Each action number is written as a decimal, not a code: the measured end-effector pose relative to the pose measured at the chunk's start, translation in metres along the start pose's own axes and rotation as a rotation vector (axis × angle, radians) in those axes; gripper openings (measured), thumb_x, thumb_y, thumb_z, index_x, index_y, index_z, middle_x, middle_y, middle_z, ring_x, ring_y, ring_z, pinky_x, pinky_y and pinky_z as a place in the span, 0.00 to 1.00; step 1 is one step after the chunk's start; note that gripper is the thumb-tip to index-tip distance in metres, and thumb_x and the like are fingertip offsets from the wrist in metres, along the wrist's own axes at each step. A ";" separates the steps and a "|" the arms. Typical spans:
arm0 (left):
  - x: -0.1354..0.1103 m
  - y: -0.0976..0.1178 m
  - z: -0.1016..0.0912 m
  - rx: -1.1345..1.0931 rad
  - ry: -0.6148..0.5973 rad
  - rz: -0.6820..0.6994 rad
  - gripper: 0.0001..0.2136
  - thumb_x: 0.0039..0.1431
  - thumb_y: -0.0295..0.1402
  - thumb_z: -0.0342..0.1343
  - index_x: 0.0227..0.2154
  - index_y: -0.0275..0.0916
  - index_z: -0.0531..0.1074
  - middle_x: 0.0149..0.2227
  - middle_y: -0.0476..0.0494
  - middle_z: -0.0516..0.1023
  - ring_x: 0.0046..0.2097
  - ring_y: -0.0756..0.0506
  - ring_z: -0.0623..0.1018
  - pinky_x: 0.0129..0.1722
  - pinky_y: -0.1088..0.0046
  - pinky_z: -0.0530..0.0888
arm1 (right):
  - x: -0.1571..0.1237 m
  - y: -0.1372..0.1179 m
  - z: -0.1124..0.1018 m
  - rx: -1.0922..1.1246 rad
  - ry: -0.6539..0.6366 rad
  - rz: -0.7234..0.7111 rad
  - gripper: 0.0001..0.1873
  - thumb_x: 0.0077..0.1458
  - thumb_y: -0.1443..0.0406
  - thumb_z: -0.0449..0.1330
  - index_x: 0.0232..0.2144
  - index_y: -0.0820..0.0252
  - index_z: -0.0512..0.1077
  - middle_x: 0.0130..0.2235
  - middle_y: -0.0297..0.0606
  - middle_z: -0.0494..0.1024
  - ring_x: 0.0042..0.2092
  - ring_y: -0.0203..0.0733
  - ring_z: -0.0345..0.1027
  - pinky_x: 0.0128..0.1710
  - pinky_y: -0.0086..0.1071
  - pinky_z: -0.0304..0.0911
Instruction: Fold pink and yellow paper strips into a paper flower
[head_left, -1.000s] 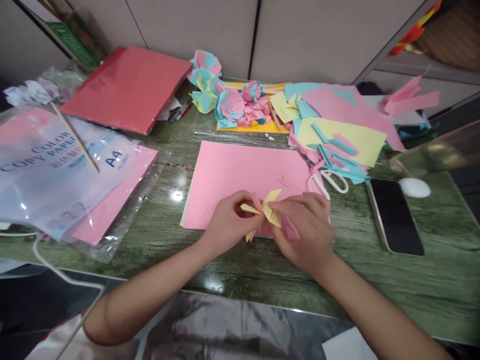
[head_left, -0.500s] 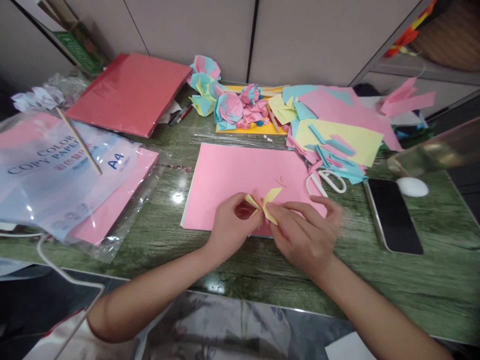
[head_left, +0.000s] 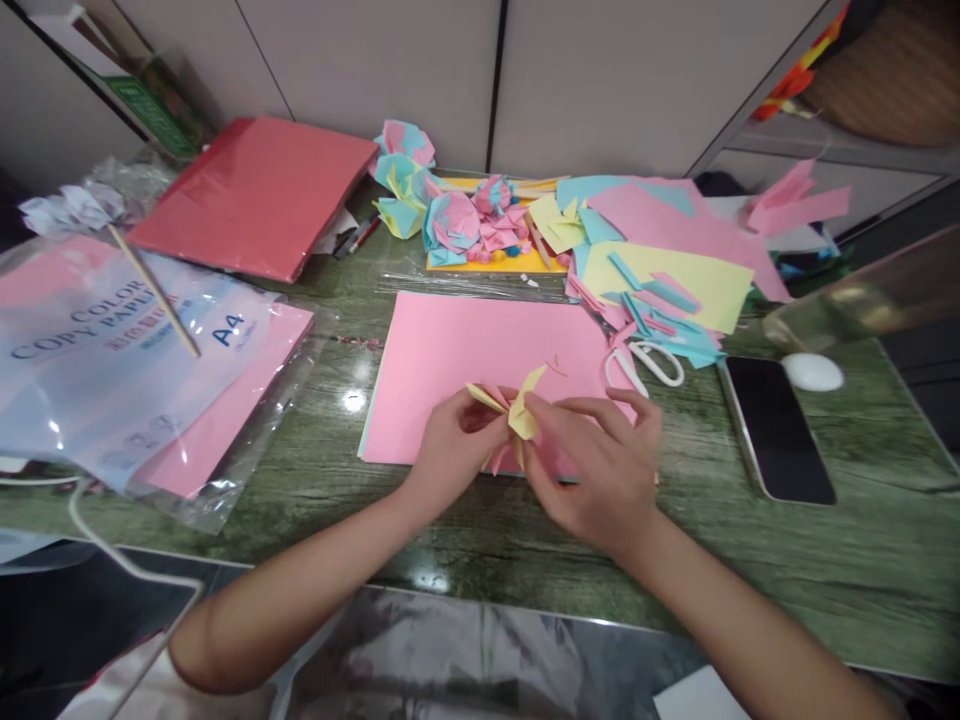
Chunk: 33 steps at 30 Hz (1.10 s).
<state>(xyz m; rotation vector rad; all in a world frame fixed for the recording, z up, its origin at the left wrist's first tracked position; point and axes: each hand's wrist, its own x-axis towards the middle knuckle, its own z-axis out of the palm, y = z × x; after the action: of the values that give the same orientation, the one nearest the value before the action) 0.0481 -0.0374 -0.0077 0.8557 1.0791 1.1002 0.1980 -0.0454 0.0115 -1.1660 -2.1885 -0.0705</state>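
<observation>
A small folded paper flower [head_left: 523, 415] of yellow and pink petals is between my two hands, over the front edge of a pink paper stack [head_left: 480, 345]. My left hand [head_left: 454, 440] is closed on its left side, thumb and fingers pinching the petals. The fingers of my right hand [head_left: 600, 465] pinch a yellow petal on the right side. Parts of the flower are hidden by my fingers. White-handled scissors [head_left: 656, 362] lie just beyond my right hand, their blades partly among paper scraps.
Paper scraps [head_left: 667, 285] and finished paper flowers [head_left: 457, 220] lie along the back. At left are a bag of colour copy paper [head_left: 150, 350], a wooden stick [head_left: 161, 300] and a red paper pack [head_left: 262, 190]. A phone [head_left: 776, 430] and white mouse [head_left: 814, 372] lie at right.
The flower has turned and shifted slightly left in my hands, its yellow petals now more spread. My right hand has moved a little left. The whole view has shifted slightly.
</observation>
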 end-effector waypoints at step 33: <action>0.000 0.003 -0.004 -0.174 -0.061 -0.191 0.12 0.43 0.30 0.61 0.32 0.36 0.66 0.33 0.49 0.68 0.33 0.52 0.72 0.31 0.76 0.71 | 0.003 0.001 0.005 0.398 -0.148 0.365 0.02 0.50 0.66 0.58 0.28 0.56 0.71 0.26 0.32 0.72 0.33 0.39 0.62 0.36 0.37 0.56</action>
<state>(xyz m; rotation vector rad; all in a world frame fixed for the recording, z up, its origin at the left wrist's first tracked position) 0.0433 -0.0362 -0.0060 0.6307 0.9774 0.9860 0.1952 -0.0407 0.0093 -1.3408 -1.9517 0.5952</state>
